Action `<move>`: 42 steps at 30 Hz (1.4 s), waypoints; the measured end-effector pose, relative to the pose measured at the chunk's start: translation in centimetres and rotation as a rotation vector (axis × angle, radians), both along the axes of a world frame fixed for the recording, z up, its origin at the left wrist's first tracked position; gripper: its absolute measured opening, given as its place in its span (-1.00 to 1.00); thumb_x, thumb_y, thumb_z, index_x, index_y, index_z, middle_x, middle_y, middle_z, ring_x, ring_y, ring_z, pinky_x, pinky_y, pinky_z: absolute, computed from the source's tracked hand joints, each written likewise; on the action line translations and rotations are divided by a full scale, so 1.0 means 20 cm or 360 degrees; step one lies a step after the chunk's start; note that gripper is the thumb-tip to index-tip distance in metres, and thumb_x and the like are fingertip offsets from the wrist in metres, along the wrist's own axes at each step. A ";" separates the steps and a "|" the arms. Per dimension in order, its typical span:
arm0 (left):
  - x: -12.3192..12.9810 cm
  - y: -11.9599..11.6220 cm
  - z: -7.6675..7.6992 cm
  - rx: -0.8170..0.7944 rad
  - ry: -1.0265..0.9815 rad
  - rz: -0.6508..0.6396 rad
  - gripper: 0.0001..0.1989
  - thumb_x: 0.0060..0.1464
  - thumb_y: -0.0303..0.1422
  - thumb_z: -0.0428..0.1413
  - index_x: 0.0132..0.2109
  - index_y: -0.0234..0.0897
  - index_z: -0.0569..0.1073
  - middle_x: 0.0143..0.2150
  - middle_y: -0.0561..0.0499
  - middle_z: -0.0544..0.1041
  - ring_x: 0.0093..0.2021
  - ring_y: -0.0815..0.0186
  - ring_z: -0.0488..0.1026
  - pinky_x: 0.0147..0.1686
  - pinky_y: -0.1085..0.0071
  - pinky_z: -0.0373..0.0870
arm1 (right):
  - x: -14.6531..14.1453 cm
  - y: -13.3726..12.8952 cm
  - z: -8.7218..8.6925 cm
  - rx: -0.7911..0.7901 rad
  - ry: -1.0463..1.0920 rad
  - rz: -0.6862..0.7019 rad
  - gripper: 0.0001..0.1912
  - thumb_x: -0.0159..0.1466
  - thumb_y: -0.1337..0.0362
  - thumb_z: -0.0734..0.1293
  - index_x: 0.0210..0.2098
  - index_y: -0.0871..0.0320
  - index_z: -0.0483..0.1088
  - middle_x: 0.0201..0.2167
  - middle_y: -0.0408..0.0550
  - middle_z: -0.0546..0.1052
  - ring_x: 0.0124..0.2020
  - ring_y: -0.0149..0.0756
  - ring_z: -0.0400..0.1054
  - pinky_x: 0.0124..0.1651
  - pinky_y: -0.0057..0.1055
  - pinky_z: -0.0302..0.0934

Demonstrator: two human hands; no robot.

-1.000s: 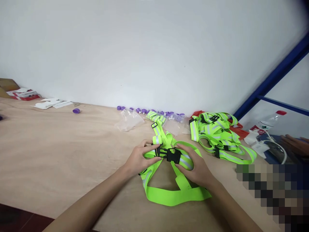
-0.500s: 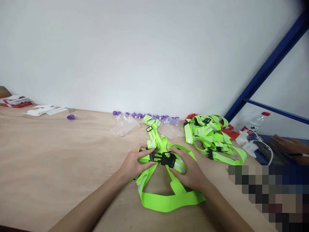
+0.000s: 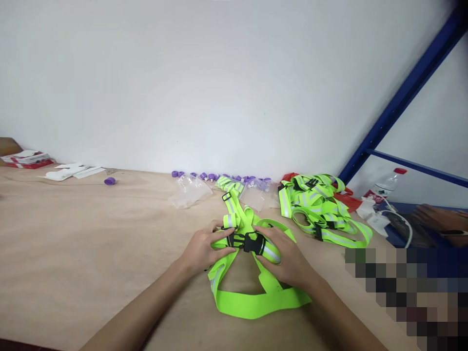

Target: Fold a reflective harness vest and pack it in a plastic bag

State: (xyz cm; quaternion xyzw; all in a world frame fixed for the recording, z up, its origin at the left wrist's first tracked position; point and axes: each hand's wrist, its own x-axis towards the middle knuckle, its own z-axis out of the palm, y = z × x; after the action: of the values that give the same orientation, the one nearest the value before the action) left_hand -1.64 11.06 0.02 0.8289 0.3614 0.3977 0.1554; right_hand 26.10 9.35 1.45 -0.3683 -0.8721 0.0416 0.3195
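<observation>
A neon-green reflective harness (image 3: 252, 304) with silver stripes lies looped on the wooden table before me. My left hand (image 3: 205, 247) pinches the pronged half of its black side-release buckle (image 3: 238, 240) between thumb and fingers. Opposite, my right hand (image 3: 284, 253) grips the socket half (image 3: 253, 242) and the strap behind it. The prongs point at the socket, and their tips are at its mouth; the shafts still show between the halves. A black slider (image 3: 227, 196) sits on a strap beyond my left hand.
A heap of similar green straps (image 3: 318, 204) lies at the right. Clear plastic bags (image 3: 190, 191) and several purple caps (image 3: 210, 176) line the wall. Farther right are a bottle (image 3: 389, 184), a white cable (image 3: 408, 229) and another person's hand (image 3: 438, 218). White papers (image 3: 71, 171) lie at left.
The view has shifted slightly. Both hands keep their grip on the buckle halves, whose positions look nearly the same.
</observation>
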 end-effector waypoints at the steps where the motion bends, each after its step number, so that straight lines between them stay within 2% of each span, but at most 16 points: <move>1: 0.00 0.00 0.00 0.0011 0.0011 -0.0007 -0.52 0.13 -0.19 0.28 0.19 -0.08 0.50 0.14 -0.09 0.52 0.07 0.12 0.53 0.03 0.24 0.53 | 0.00 0.00 0.00 0.0000 0.0000 0.0003 -0.37 0.30 0.28 0.33 0.33 0.01 0.12 0.17 0.02 0.43 0.13 -0.02 0.34 0.23 0.00 0.22; 6: 0.01 -0.01 0.00 0.0045 0.0128 -0.0129 -0.53 0.14 -0.14 0.26 0.18 -0.10 0.50 0.17 -0.12 0.51 0.10 0.11 0.52 0.09 0.22 0.49 | -0.02 0.00 -0.03 -0.0038 0.0020 0.0047 -0.35 0.27 0.31 0.35 0.31 0.01 0.14 0.14 0.01 0.46 0.11 -0.02 0.36 0.20 -0.01 0.24; 11: 0.05 -0.04 -0.02 -0.0050 0.0142 -0.0009 -0.41 0.13 -0.13 0.26 0.28 -0.12 0.40 0.15 -0.13 0.51 0.10 0.10 0.51 0.10 0.21 0.48 | -0.06 -0.02 -0.04 -0.0082 0.0097 0.0038 -0.36 0.27 0.32 0.36 0.31 0.04 0.17 0.14 0.04 0.45 0.13 -0.02 0.34 0.16 -0.09 0.28; 16: 0.08 -0.05 0.02 -0.0219 0.0039 -0.0007 -0.47 0.16 -0.12 0.23 0.24 -0.11 0.41 0.19 -0.12 0.48 0.14 0.09 0.47 0.15 0.20 0.42 | -0.08 -0.02 -0.04 -0.0076 0.0137 -0.0013 -0.37 0.26 0.30 0.36 0.30 0.04 0.18 0.14 0.04 0.46 0.12 -0.02 0.35 0.16 -0.07 0.29; 18: 0.08 -0.05 0.05 -0.0351 -0.0088 0.0005 -0.39 0.17 -0.11 0.21 0.31 -0.10 0.32 0.22 -0.13 0.46 0.18 0.07 0.44 0.17 0.19 0.39 | -0.07 0.00 -0.04 -0.0059 0.0189 -0.0087 -0.38 0.27 0.26 0.37 0.29 0.04 0.19 0.13 0.04 0.46 0.12 -0.03 0.36 0.15 -0.07 0.30; 20: 0.07 -0.05 0.07 -0.0531 -0.0223 -0.0006 -0.25 0.18 -0.10 0.20 0.42 -0.11 0.12 0.23 -0.16 0.46 0.19 0.06 0.43 0.16 0.17 0.38 | -0.06 0.01 -0.04 -0.0018 0.0270 -0.0187 -0.42 0.29 0.23 0.36 0.27 0.04 0.21 0.13 0.04 0.46 0.14 -0.04 0.36 0.17 -0.08 0.29; 22: 0.04 -0.03 0.08 -0.0726 -0.0278 -0.0085 -0.14 0.20 -0.10 0.18 0.47 -0.10 -0.08 0.19 -0.16 0.49 0.15 0.07 0.46 0.12 0.17 0.39 | -0.03 0.04 -0.04 0.0013 0.0344 -0.0285 -0.46 0.30 0.20 0.35 0.25 0.04 0.24 0.14 0.04 0.46 0.15 -0.05 0.36 0.19 -0.10 0.28; 23: 0.03 -0.02 0.08 -0.0818 -0.0260 -0.0158 -0.12 0.19 -0.10 0.19 0.47 -0.10 -0.09 0.16 -0.15 0.51 0.11 0.08 0.48 0.09 0.19 0.40 | -0.01 0.05 -0.04 0.0018 0.0371 -0.0327 -0.47 0.31 0.19 0.34 0.24 0.04 0.25 0.14 0.03 0.46 0.15 -0.06 0.36 0.20 -0.10 0.28; 25: 0.00 0.01 0.07 -0.0952 -0.0164 -0.0295 -0.18 0.13 -0.10 0.24 0.42 -0.11 0.09 0.09 -0.10 0.55 0.03 0.10 0.50 0.02 0.25 0.42 | 0.03 0.08 -0.05 0.0000 0.0398 -0.0396 -0.50 0.31 0.17 0.32 0.23 0.05 0.27 0.13 0.04 0.47 0.16 -0.04 0.36 0.21 -0.09 0.27; 27: -0.02 0.04 0.05 -0.1011 -0.0068 -0.0363 -0.36 0.07 -0.11 0.28 0.26 -0.17 0.37 0.00 -0.06 0.57 -0.06 0.14 0.50 -0.08 0.32 0.42 | 0.07 0.11 -0.08 -0.0043 0.0391 -0.0457 -0.51 0.31 0.14 0.32 0.21 0.07 0.31 0.13 0.06 0.47 0.16 -0.02 0.37 0.22 -0.06 0.27; 29: -0.03 0.05 0.03 -0.1029 -0.0059 -0.0362 -0.53 0.09 -0.11 0.25 0.09 -0.24 0.50 -0.12 -0.03 0.56 -0.17 0.21 0.48 -0.17 0.37 0.40 | 0.10 0.14 -0.11 -0.0108 0.0353 -0.0504 -0.50 0.29 0.12 0.33 0.20 0.09 0.32 0.13 0.07 0.47 0.16 0.01 0.36 0.22 -0.03 0.26; 33: -0.01 0.07 0.00 -0.1096 -0.0177 -0.0382 -0.57 0.08 -0.11 0.25 0.00 -0.29 0.53 -0.23 0.00 0.52 -0.24 0.28 0.43 -0.21 0.41 0.36 | 0.12 0.19 -0.17 -0.0182 0.0220 -0.0443 -0.45 0.29 0.15 0.32 0.25 0.06 0.29 0.17 0.06 0.44 0.19 0.00 0.33 0.20 -0.04 0.27; 36: 0.01 0.07 -0.03 -0.1044 -0.0138 -0.0268 -0.56 0.09 -0.06 0.22 -0.04 -0.32 0.54 -0.23 -0.01 0.53 -0.25 0.27 0.44 -0.25 0.41 0.35 | 0.10 0.20 -0.19 -0.0161 0.0068 -0.0410 -0.45 0.28 0.14 0.34 0.24 0.10 0.30 0.15 0.09 0.45 0.18 0.03 0.33 0.19 -0.02 0.26; 39: 0.02 0.08 -0.06 -0.0938 -0.0101 -0.0176 -0.56 0.12 -0.03 0.18 -0.07 -0.32 0.54 -0.22 -0.03 0.56 -0.25 0.24 0.46 -0.25 0.38 0.37 | 0.09 0.18 -0.15 -0.0091 -0.0028 -0.0369 -0.46 0.28 0.10 0.36 0.20 0.13 0.33 0.14 0.11 0.45 0.18 0.06 0.31 0.22 0.04 0.21; 42: 0.00 0.10 -0.07 -0.0913 -0.0206 -0.0213 -0.54 0.13 -0.02 0.17 -0.02 -0.31 0.53 -0.11 -0.08 0.60 -0.16 0.17 0.51 -0.15 0.31 0.41 | 0.14 0.14 -0.08 0.0007 0.0088 -0.0449 -0.48 0.33 0.04 0.32 0.21 0.13 0.31 0.16 0.11 0.44 0.20 0.03 0.29 0.25 0.04 0.17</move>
State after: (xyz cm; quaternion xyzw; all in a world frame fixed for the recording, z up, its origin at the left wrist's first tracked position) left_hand -1.55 12.97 -1.30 0.7460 0.3929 0.3203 0.4318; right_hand 28.82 12.18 -0.05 -0.4853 -0.8026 0.0046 0.3468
